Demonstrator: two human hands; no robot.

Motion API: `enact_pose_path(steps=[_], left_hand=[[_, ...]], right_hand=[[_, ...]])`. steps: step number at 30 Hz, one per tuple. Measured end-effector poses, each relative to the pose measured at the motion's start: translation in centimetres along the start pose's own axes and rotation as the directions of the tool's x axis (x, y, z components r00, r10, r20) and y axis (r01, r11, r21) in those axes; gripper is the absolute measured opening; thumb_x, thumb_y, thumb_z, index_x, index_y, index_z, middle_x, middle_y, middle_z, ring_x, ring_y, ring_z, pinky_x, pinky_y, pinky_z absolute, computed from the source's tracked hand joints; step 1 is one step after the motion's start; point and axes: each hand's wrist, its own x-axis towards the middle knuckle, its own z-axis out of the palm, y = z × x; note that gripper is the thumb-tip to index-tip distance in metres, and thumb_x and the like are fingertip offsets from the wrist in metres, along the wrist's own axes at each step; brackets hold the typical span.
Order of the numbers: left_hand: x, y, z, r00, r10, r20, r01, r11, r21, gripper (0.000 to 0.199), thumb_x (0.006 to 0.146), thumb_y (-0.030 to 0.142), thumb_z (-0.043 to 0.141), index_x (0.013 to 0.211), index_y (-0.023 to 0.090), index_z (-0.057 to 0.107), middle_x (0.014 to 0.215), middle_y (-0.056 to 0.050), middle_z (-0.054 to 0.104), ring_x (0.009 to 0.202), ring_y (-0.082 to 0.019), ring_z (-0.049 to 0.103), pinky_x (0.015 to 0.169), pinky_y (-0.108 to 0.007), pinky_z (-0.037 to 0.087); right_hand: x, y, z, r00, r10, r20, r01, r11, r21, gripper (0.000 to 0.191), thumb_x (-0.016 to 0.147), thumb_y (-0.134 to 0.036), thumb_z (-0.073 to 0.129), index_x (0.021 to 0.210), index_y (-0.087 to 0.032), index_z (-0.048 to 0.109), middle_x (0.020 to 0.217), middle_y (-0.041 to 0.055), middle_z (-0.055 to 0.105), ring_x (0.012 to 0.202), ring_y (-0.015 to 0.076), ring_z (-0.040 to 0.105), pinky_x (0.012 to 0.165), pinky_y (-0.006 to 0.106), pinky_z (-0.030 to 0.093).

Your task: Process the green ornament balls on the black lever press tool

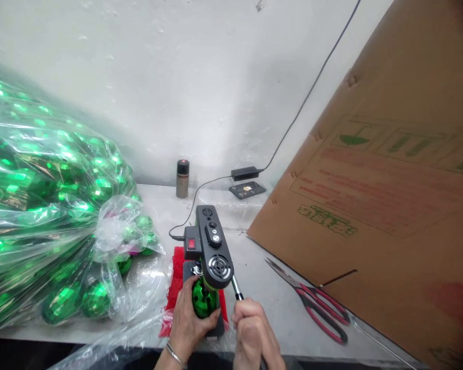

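My left hand (187,318) is wrapped round a shiny green faceted ball (205,302), holding it under the head of a small black bench-top press (212,246). The top of the ball is hidden by that head. A metal lever (236,287) slants down from the press's right side. My right hand (254,334) is closed round the lever's dark grip, which the fingers mostly cover. Red cloth-like material (176,275) lies under the press base. On the press's left side is a box with a red switch (192,243).
A clear plastic bag (54,205) of green balls fills the left side. Scissors (312,300) with red-black handles lie at right, before a large cardboard box (370,205). Behind stand a spray can (182,180), a power adapter (245,173) with its cable, and a dark phone-like slab (247,189).
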Motion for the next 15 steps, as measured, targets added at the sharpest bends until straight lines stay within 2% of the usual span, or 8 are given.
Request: enact_pose_path(steps=[10, 15], left_hand=[[0.1, 0.0, 0.1, 1.000, 0.009, -0.025, -0.008, 1.000, 0.012, 0.072, 0.065, 0.041, 0.081, 0.130, 0.016, 0.062, 0.122, -0.018, 0.077, 0.113, -0.039, 0.076, 0.100, -0.059, 0.063], [0.1, 0.4, -0.2, 1.000, -0.015, -0.006, 0.015, 1.000, 0.004, 0.072, 0.066, 0.041, 0.081, 0.130, 0.015, 0.062, 0.121, -0.019, 0.077, 0.114, -0.040, 0.076, 0.101, -0.060, 0.061]], right_hand=[[-2.3, 3.3, 0.0, 0.993, -0.114, -0.005, 0.114, 0.993, 0.009, 0.037, 0.108, -0.014, 0.040, 0.073, -0.022, 0.046, 0.075, -0.0015, 0.054, 0.065, 0.0125, 0.052, 0.070, 0.029, 0.046], [-2.7, 3.4, -0.1, 0.992, -0.126, -0.015, 0.124, 0.988, -0.088, 0.037, 0.107, -0.011, 0.038, 0.073, -0.022, 0.046, 0.073, -0.0019, 0.054, 0.066, 0.0135, 0.053, 0.085, 0.034, 0.050]])
